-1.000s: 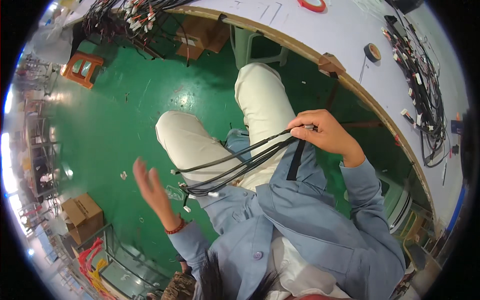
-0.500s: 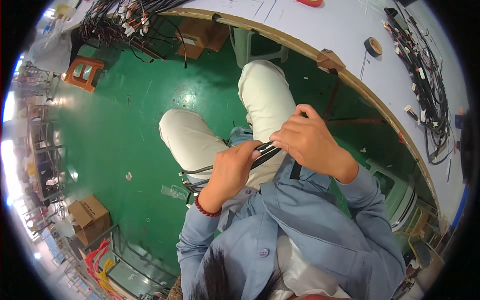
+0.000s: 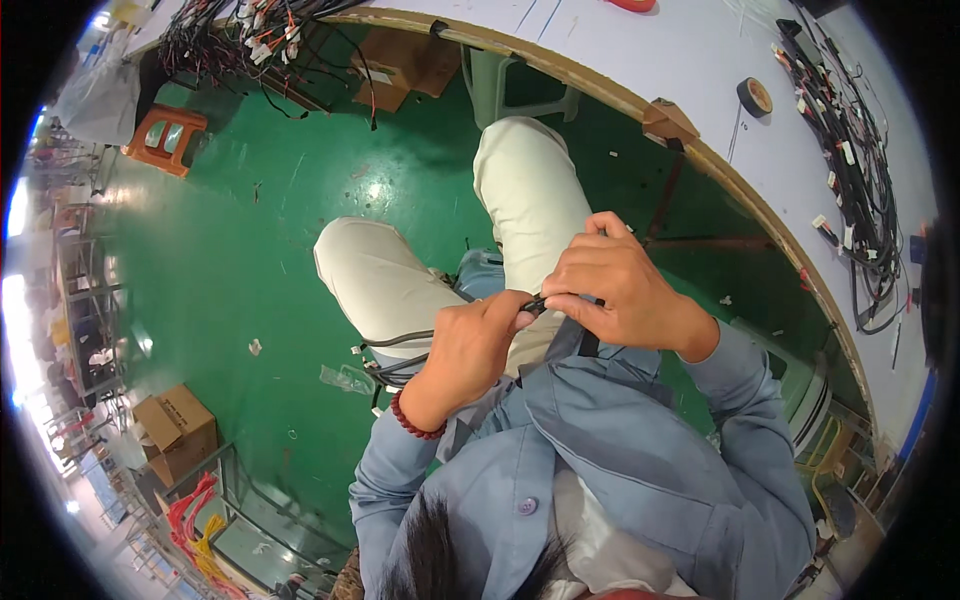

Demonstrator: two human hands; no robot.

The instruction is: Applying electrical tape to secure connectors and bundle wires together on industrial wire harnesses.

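Note:
Over my lap, a bundle of black cables [image 3: 398, 371] runs out from under my left hand, its connector ends hanging beside my left thigh. My left hand [image 3: 472, 345] is closed around the bundle, thumb and forefinger pinching it. Close against it, my right hand [image 3: 610, 285] grips the same cables with thumb and fingertips. A short dark stretch of cable shows between the two hands. What lies inside my right palm is hidden.
A white-topped table [image 3: 600, 50] curves along the far and right side, bearing a black wire harness pile [image 3: 845, 170], a black tape roll [image 3: 754, 97] and another harness heap [image 3: 250, 40]. An orange stool [image 3: 165, 140] and a cardboard box [image 3: 175, 430] stand on the green floor.
My hands have drawn closer together on the cables, so less of the bundle shows between them. The right thumb has shifted over the cable.

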